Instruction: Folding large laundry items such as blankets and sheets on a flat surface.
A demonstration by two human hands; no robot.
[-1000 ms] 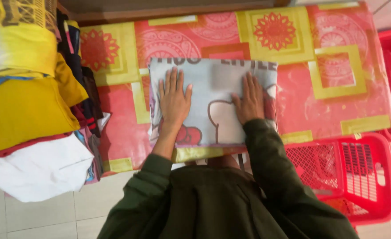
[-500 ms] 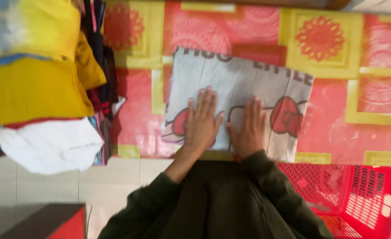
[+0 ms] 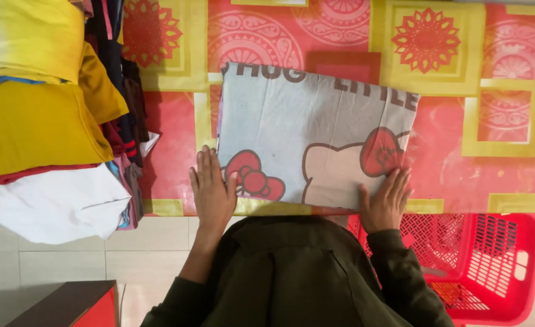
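Seen from above, a person in a dark olive long-sleeved top is leaning over a table [image 3: 461, 175] covered with a glossy red and yellow patterned oilcloth of squares and floral medallions. A folded grey cloth [image 3: 303, 130], soft and matte, rectangular, printed with a cartoon cat face and red bows, is lying flat near the table's front edge. The left hand [image 3: 211, 191] is resting palm down with fingers stretched out and close together, its fingertips touching the cloth's lower left corner and the oilcloth just beside it. The right hand [image 3: 386, 201] is lying flat and slightly spread on the cloth's lower right corner, at the table's edge. To the left, a pile of folded clothes [image 3: 37, 121] is sitting in soft layers: yellow on top, white at the bottom, dark garments at the side. Below the table on the right, a red plastic basket [image 3: 491, 260] with a perforated lattice wall is standing on the pale tiled floor [image 3: 67, 260].
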